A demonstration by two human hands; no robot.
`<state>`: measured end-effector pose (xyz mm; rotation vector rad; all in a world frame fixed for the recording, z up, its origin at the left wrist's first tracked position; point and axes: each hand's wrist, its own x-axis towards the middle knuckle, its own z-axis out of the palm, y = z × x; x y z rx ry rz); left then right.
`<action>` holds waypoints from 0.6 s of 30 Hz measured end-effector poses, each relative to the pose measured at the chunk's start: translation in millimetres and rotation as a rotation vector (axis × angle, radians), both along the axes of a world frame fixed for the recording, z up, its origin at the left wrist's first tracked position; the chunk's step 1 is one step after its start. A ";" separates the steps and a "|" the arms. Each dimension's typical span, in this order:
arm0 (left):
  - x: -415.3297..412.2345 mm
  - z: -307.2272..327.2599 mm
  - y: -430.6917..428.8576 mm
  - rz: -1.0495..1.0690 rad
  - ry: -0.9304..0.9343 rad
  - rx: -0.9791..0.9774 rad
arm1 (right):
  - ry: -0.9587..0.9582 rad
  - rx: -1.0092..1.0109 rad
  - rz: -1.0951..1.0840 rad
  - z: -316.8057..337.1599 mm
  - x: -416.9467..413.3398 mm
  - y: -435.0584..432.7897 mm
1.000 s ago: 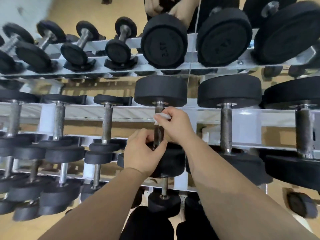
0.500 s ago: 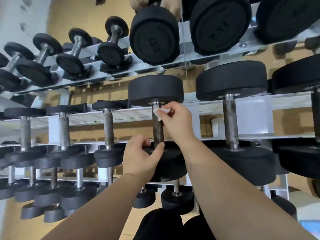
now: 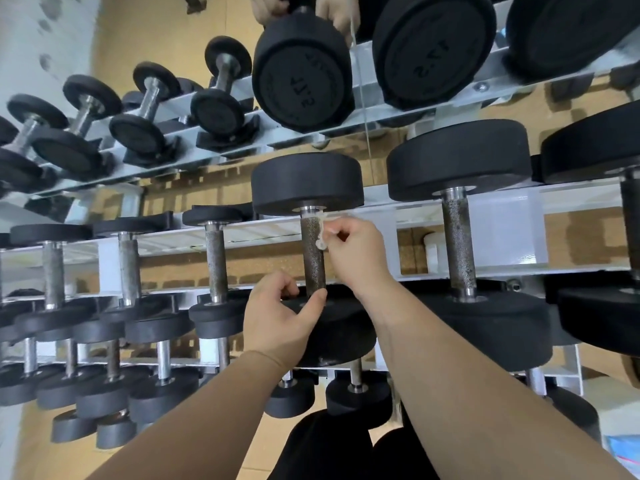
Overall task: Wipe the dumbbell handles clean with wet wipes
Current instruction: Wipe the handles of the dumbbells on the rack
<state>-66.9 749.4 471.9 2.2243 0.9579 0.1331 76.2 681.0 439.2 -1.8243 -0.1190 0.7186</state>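
Knurled metal handle (image 3: 312,252), matt black heads (image 3: 306,183)

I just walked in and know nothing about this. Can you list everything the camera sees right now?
dumbbell: one, black heads, middle shelf, centre
dumbbell handle: one, grey knurled metal, between that dumbbell's heads
wet wipe: one, white, bunched against the handle's upper part
other dumbbells: many, black heads with metal handles, across three shelves
rack: one, white metal, spans the view
blue thing: one, bottom right corner, too blurry to name
left hand: one, thumb and fingers round the handle's lower end
right hand: one, pinches the wet wipe beside the handle
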 end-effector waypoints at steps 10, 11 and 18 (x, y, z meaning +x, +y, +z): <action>-0.5 0.3 -0.7 0.014 -0.003 -0.024 | 0.105 0.095 -0.085 -10.0 -0.9 2.1; -0.6 -0.1 -0.6 0.016 -0.002 -0.026 | 0.132 0.106 -0.081 -11.4 -2.0 1.3; -1.6 -2.0 0.2 0.015 -0.002 -0.036 | 0.185 0.074 0.092 -4.4 -13.4 -11.7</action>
